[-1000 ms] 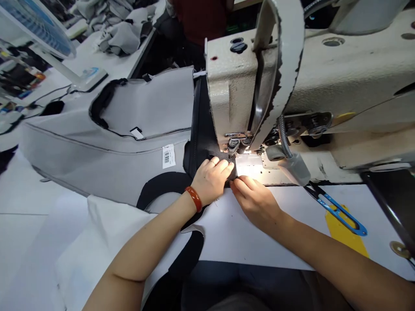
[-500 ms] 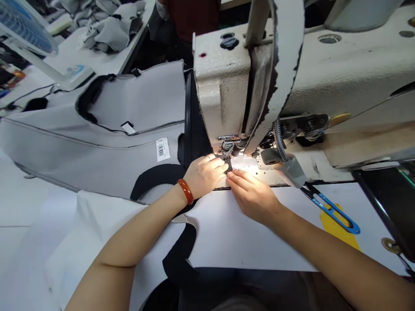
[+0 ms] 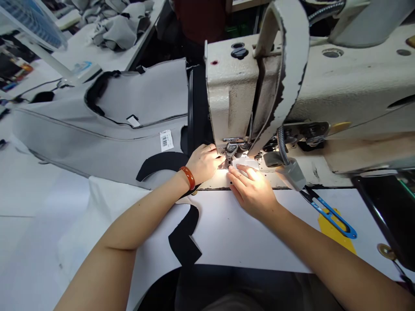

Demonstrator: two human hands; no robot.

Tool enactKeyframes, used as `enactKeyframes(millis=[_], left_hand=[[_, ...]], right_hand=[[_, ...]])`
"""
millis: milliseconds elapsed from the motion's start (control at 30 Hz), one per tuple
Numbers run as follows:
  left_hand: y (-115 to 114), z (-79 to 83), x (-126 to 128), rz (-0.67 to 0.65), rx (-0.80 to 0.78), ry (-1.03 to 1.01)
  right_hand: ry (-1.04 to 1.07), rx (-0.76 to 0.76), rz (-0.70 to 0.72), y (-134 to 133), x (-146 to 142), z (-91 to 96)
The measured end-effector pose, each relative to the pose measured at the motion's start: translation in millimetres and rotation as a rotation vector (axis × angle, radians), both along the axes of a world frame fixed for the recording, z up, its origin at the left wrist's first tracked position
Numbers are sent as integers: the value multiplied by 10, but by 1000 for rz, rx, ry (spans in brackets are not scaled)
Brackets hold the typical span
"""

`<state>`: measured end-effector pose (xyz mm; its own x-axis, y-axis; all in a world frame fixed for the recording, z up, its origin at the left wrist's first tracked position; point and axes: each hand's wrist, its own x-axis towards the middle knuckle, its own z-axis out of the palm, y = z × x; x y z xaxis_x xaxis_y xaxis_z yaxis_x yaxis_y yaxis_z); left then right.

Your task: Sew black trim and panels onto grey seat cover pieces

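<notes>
Black trim (image 3: 183, 242) leads to presser foot (image 3: 231, 152): left hand (image 3: 203, 164) fingers curled, grip unclear; right hand (image 3: 254, 192) fingers flat, open. Best: edge aligned, fingers off foot.

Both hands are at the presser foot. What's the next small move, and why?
Probably nudge the black strip squarely under the presser foot: left hand and right hand flank it, and the strip runs beneath the left hand.

Both forearms are bare right up to the frame edge. A glossy, rounded orange-red bangle (image 3: 188, 177) circles the left wrist, just behind the left hand (image 3: 203, 163).
</notes>
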<state>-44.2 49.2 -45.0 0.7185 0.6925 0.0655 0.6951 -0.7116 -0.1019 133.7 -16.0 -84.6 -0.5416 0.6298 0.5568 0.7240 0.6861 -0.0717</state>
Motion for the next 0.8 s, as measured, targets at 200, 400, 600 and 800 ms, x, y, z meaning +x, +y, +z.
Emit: enactKeyframes(millis=[200,400,600,800], left_hand=[[1,-4,51,12,-16,53],[-316,12,-385,-188,-59,46],[-1124,374,-2090,400,70,45],[-885,600,-2762,672,148,196]], right_hand=[[1,47,-25,-2,-29,6],[-7,66,5,3,8,-16],[-32,30,46,-52,9,-72],[-2,21,232,-108,-334,135]])
